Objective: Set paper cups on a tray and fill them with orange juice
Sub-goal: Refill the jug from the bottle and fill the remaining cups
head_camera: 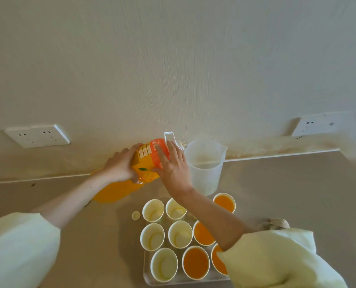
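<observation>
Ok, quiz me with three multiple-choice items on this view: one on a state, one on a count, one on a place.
1. The bottle is:
A) standing upright on the counter
B) tilted toward the jug, held in both hands
C) lying in the tray

2. How many cups hold juice?
A) two
B) four
C) all nine

3. The small cap lies:
A) on the bottle
B) inside a cup
C) on the counter, left of the tray

Answers:
1 B: the left hand and right hand both hold it, with its neck aimed at the jug.
2 B: four cups show orange and five show pale bottoms.
3 C: it sits on the counter by the tray's far left corner.
</observation>
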A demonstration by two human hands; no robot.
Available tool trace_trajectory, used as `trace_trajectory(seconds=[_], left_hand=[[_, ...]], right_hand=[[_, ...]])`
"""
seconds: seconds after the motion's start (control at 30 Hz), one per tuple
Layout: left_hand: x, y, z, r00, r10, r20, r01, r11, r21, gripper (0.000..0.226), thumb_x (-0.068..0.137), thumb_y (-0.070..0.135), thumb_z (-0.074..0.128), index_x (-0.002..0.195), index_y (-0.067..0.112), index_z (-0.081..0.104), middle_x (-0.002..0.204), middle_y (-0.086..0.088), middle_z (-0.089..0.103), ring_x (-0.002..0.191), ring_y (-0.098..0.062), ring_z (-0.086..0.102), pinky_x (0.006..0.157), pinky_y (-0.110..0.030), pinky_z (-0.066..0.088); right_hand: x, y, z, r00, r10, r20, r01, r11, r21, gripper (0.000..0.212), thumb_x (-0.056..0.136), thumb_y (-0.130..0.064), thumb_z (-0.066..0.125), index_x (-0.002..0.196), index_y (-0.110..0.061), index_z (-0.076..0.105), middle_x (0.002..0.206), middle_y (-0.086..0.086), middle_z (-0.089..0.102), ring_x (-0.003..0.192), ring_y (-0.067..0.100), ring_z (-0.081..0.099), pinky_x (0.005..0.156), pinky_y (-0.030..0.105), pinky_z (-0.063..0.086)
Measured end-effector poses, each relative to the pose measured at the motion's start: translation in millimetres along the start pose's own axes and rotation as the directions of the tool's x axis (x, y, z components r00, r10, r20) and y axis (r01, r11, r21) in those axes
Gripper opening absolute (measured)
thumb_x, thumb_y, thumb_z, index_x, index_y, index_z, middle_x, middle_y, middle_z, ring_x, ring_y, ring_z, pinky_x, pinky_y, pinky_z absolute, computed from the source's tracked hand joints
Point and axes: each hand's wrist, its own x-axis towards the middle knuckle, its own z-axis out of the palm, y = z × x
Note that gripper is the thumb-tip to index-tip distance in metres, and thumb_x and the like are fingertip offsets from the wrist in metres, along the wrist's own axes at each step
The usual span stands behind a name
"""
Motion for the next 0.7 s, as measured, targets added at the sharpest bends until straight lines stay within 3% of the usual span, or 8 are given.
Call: trace_trajectory(seconds=[0.43,0.57,0.7], left_hand=[[0.1,21.6,-4.4,0.998,-0.054,0.021,0.050,0.990,0.129,0.122,0.047,0.029,0.088,0.143,0.044,0.015,0.130,-0.007,0.048,0.118,-0.037,0.046,0.094,-0.049,0.045],[2.4,27.9,-6.5,0.997,-0.071,0.034,0.064,0.983,0.175,0.121,0.051,0.026,0.088,0.145,0.041,0.014,0.131,-0.007,0.046,0.120,-0.037,0.045,0.095,-0.048,0.044],[4.0,31.9,-9.2,0.997,-0.073,0.038,0.064,0.978,0.200,0.122,0.051,0.028,0.088,0.145,0.041,0.012,0.131,-0.007,0.046,0.119,-0.036,0.046,0.094,-0.048,0.045]], right_hand=[[-3.1,0.4,-8.6,0.989,0.115,0.095,-0.120,0.991,0.050,0.082,0.054,-0.020,0.094,0.125,0.003,0.060,0.124,0.033,0.058,0.114,0.048,0.058,0.088,0.054,0.052],[-4.1,1.3,-11.3,0.979,0.163,0.123,-0.175,0.980,0.091,0.076,0.067,-0.014,0.087,0.133,0.004,0.053,0.132,0.035,0.051,0.123,0.051,0.049,0.098,0.057,0.045],[-2.8,0.8,-18.0,0.974,0.162,0.159,-0.182,0.976,0.122,0.071,0.084,-0.014,0.072,0.145,0.002,0.038,0.148,0.033,0.034,0.140,0.048,0.028,0.115,0.051,0.026]])
